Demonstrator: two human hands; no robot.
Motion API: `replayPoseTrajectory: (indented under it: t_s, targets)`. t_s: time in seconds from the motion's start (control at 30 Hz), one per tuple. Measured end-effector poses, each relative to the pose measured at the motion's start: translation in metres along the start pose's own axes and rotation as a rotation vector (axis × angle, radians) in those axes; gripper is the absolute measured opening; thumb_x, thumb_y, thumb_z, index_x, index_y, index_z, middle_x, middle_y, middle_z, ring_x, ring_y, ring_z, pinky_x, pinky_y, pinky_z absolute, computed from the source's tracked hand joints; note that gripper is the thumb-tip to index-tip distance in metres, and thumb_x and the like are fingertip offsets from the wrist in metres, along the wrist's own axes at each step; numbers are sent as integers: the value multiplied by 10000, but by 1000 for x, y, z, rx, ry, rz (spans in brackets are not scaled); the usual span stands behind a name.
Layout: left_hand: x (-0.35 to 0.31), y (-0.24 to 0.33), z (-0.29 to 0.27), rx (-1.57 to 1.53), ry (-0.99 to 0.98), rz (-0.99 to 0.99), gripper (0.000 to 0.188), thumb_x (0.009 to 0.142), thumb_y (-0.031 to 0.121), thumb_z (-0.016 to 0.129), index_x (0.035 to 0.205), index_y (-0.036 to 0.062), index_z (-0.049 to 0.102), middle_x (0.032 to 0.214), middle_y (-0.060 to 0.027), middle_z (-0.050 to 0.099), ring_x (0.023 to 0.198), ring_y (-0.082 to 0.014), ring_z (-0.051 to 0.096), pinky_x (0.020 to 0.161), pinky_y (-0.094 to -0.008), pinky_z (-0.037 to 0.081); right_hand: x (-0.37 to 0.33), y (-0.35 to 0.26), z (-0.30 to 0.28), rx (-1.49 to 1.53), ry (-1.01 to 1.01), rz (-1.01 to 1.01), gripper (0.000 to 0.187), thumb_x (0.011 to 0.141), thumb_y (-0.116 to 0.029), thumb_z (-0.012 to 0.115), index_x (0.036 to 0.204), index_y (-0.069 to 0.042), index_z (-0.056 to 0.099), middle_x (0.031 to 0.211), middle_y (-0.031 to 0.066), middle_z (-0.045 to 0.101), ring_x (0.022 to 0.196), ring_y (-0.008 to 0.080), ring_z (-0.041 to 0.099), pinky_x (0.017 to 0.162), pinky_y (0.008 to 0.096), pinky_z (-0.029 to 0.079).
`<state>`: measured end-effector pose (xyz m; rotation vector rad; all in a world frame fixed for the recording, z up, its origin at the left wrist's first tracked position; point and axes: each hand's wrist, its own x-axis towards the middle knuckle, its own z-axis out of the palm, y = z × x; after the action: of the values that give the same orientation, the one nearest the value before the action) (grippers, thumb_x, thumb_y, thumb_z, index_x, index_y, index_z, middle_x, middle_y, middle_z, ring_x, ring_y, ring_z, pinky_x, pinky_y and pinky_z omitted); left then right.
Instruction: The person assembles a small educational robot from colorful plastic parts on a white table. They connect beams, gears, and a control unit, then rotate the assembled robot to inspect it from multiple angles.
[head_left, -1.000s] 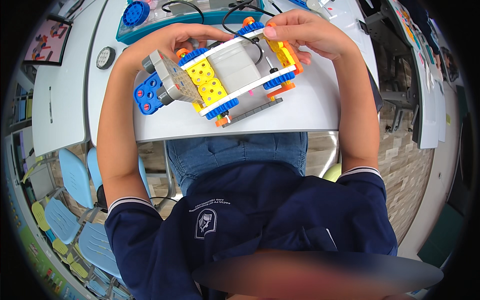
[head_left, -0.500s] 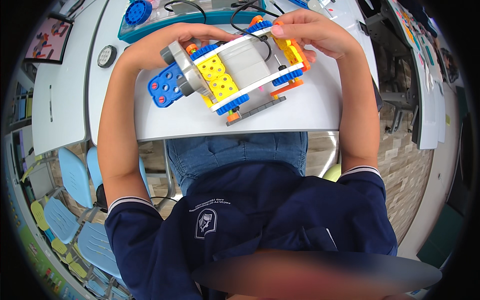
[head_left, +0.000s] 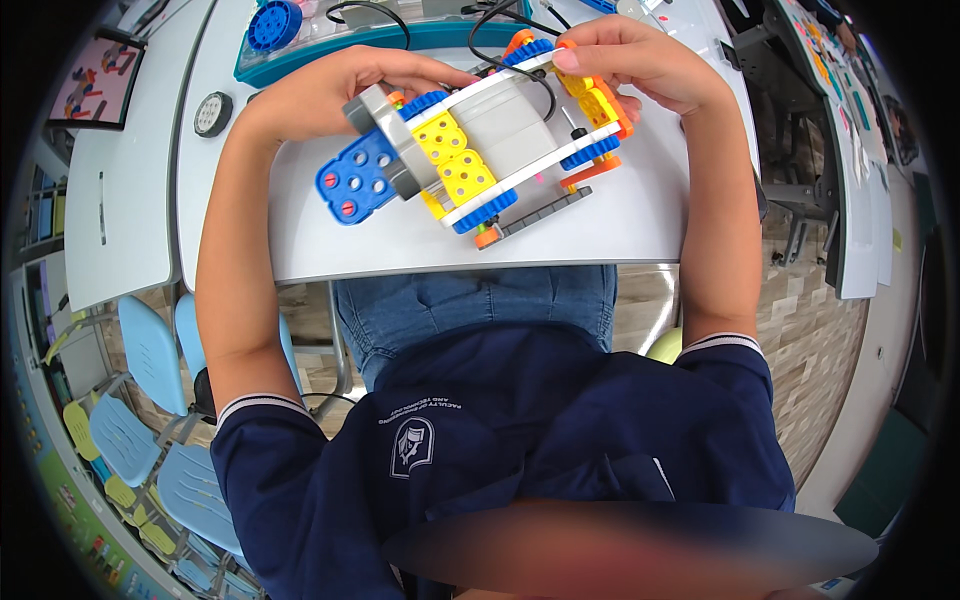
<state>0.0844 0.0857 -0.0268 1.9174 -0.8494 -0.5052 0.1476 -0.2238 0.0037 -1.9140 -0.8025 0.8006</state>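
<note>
A toy building-block model [head_left: 500, 130] lies tilted in front of me. It has a grey box body, white beams, yellow blocks, blue gears, orange parts and grey wheels at its left end. My left hand [head_left: 350, 90] reaches round its far left side, fingers along the far beam; their lower parts are hidden behind the model. My right hand [head_left: 645, 65] grips the far right end, thumb on the white beam beside the yellow block and fingers curled behind the orange part. A black cable [head_left: 476, 40] loops over the far side of the body.
A teal-rimmed parts tray [head_left: 300, 62] with a blue wheel [head_left: 274, 24] stands behind the model. A small dark-rimmed wheel [head_left: 212, 114] lies on the white table [head_left: 330, 245]. At far left, a screen [head_left: 98, 80] shows a coloured model. Blue chairs [head_left: 150, 355] stand at left.
The model has shifted a little to the right and turned slightly. My right hand has moved slightly right with it; my left hand stays nearly in place along the far side.
</note>
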Motion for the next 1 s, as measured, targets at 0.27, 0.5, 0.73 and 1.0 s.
replayPoseTrajectory:
  t_s: [0.27,0.5,0.73,1.0]
  targets:
    - [-3,3,-7,-8,-23,-28,721,630,-173,535,1289,102,631,1309,-93,626,1138,-201,617,849,-317,557,1,8,-12,-133,4,94,453,877,-496,655,913,-47,712,676,-11,582,544,16,457,450,167,300]
    - [-1,-2,-10,-98,-96,-97,672,659,80,740,1316,86,605,1238,-63,667,978,-110,634,736,-232,485,13,5,20,64,36,-64,493,829,-532,687,757,-45,691,474,20,550,370,60,501,399,176,370]
    - [-1,-3,-9,-43,-86,-15,661,646,72,742,1294,85,617,1212,-68,675,1016,-128,637,766,-233,491,7,-1,14,27,12,-24,473,832,-516,691,779,-47,701,478,12,545,369,60,494,411,172,361]
    - [-5,-6,-5,52,-11,-80,670,611,-67,687,1264,74,631,1207,-67,666,1053,-155,633,834,-274,527,0,10,-8,-167,222,37,490,842,-525,671,968,-56,726,804,25,656,723,69,551,595,197,376]
